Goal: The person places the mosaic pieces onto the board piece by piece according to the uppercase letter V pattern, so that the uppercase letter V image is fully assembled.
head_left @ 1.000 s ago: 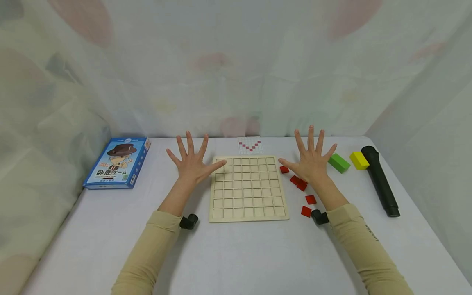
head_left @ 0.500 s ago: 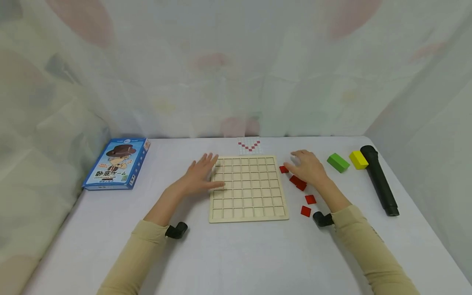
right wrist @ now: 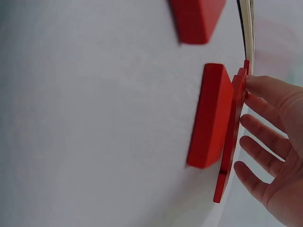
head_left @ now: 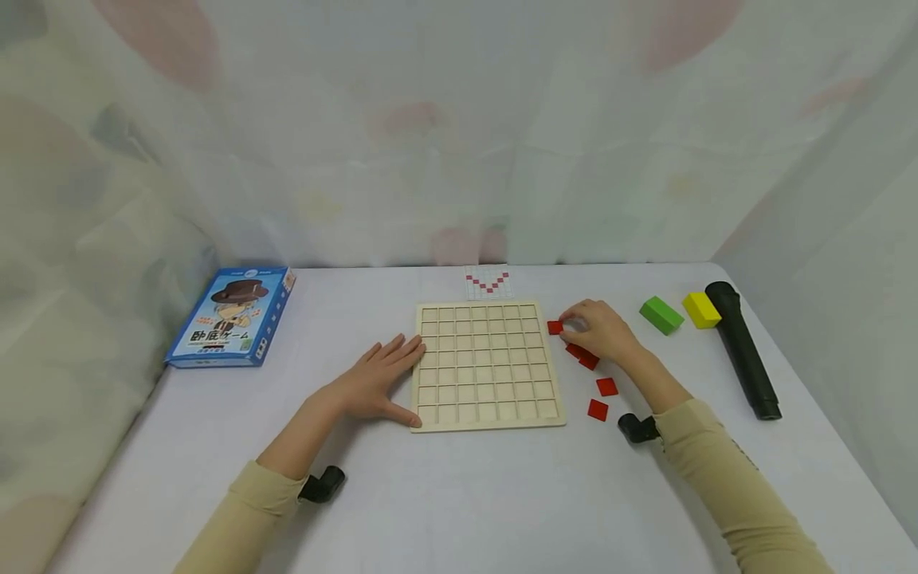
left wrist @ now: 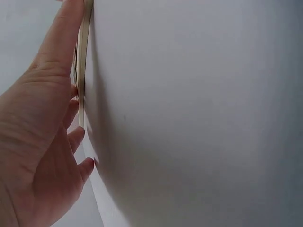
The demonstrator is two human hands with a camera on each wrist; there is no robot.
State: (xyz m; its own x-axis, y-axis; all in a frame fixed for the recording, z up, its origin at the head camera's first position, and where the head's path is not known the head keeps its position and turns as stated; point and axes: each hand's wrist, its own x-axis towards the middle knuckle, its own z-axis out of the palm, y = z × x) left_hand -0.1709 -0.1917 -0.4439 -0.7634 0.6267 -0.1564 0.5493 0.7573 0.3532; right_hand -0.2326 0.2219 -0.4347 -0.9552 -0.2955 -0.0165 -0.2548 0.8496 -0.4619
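A wooden grid board lies flat at the middle of the table. My left hand rests against its left edge, fingers extended and thumb near the front left corner. In the left wrist view the left hand lies along the board's side. Right of the board, my right hand has thumb and index fingertips at either side of the farthest red tile, which lies on the table. In the right wrist view the right hand has its fingers apart, loosely bent; whether they touch that tile is unclear.
More red tiles lie near the right forearm. A patterned card stands behind the board. Farther right are a green block, a yellow block and a black cylindrical tool. A blue game box lies at the left.
Both hands came down from a spread-finger pose above the table. The left moved toward me to the board's left edge; the right lowered to the far red tile, its fingers drawing in.
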